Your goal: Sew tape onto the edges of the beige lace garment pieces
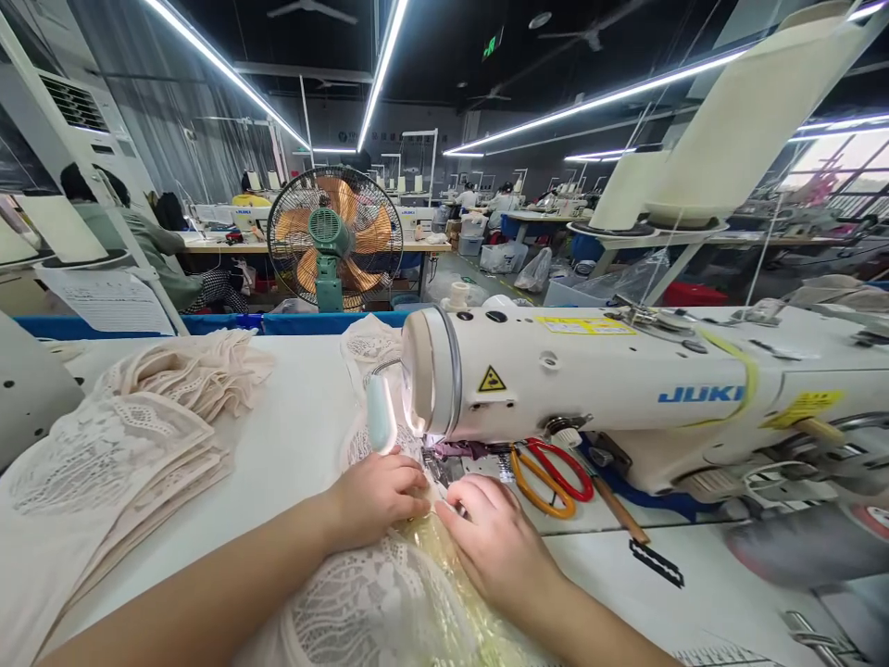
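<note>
My left hand [379, 498] is closed on the lace fabric [375, 602] just in front of the needle area of a white sewing machine [514, 371]. Close beside it on the right, my right hand [496, 537] has its fingers bent and pressed onto the same cloth near a shiny yellowish strip [444, 565]. The cloth runs from the front edge, under both hands, and lace also shows behind the machine's head. A pale green handle [380, 412] hangs left of the head. The needle itself is hidden.
Stacked lace pieces [139, 454] lie at the left. Orange and red-handled scissors [548, 491] and a wooden-handled tool with a black blade [657, 562] lie right of my hands. A fan [333, 241] and thread cones [750, 120] stand beyond. A person [139, 241] sits at the far left.
</note>
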Available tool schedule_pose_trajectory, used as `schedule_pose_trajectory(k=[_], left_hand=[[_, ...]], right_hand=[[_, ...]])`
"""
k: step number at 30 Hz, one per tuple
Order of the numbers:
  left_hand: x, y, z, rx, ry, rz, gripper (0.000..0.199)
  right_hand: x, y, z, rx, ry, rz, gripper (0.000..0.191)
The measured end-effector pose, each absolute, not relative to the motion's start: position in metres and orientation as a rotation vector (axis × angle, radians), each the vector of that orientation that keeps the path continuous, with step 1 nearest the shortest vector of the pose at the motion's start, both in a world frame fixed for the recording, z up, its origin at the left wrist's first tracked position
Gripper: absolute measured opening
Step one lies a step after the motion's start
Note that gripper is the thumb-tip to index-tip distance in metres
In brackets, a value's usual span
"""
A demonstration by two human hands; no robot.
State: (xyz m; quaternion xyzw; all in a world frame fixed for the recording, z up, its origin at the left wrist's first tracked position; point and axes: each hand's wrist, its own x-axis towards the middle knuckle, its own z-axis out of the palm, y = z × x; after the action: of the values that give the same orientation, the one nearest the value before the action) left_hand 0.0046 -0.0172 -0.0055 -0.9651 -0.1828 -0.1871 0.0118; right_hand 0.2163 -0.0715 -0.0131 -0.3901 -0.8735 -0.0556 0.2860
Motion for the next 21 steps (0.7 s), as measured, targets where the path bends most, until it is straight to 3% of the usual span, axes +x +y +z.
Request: schedule_pose_trajectory(k=[13, 21], left_hand=[[0.000, 0.007, -0.009, -3.073, -0.536, -0.538, 0.023], [0.004, 0.010, 0.004, -3.280, -1.166, -0.699, 0.021]], right_hand=[[0.217, -0.076, -0.010, -1.113, -2.314, -0.019, 0.022], [0.221, -0.074, -0.012, -1.104, -2.263, 0.034, 0.021]])
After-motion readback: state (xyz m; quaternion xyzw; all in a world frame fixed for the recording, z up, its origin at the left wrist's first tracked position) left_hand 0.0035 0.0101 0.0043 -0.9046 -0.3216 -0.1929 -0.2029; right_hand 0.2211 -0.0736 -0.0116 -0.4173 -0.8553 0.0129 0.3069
